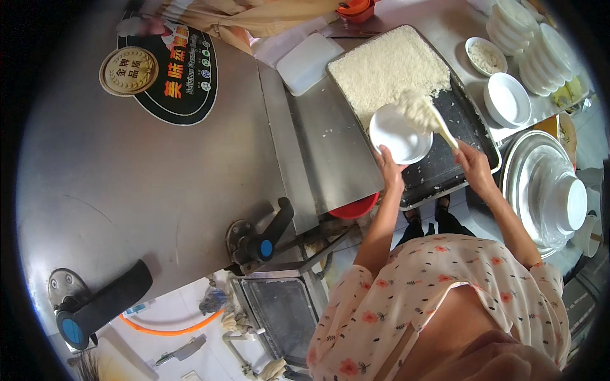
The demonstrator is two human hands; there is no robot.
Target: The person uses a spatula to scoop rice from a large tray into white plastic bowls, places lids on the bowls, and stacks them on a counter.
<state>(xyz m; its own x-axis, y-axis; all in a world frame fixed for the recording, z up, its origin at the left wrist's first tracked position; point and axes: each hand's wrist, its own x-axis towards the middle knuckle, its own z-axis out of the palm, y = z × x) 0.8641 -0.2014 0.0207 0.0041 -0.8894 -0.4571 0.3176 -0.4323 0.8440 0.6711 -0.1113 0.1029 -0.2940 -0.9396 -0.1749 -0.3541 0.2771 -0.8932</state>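
My left hand (391,166) holds a white bowl (400,135) by its near rim, over a dark rectangular baking tray (441,166). White rice (391,66) covers the far part of the tray, while scattered grains lie on its near part. In my right hand (472,159) is a pale rice paddle (444,127), its head heaped with rice at the bowl's far right edge. The inside of the bowl that shows has no rice in it. Right of the tray stand a small bowl with rice (486,56) and an empty white bowl (507,100).
Stacked white bowls (548,57) stand at the far right, above large round metal pans (524,166) with a plastic-wrapped bowl stack (567,202). A steel cabinet with black handles (109,295) fills the left. A white lid (310,62) and red basin (355,207) flank the steel counter.
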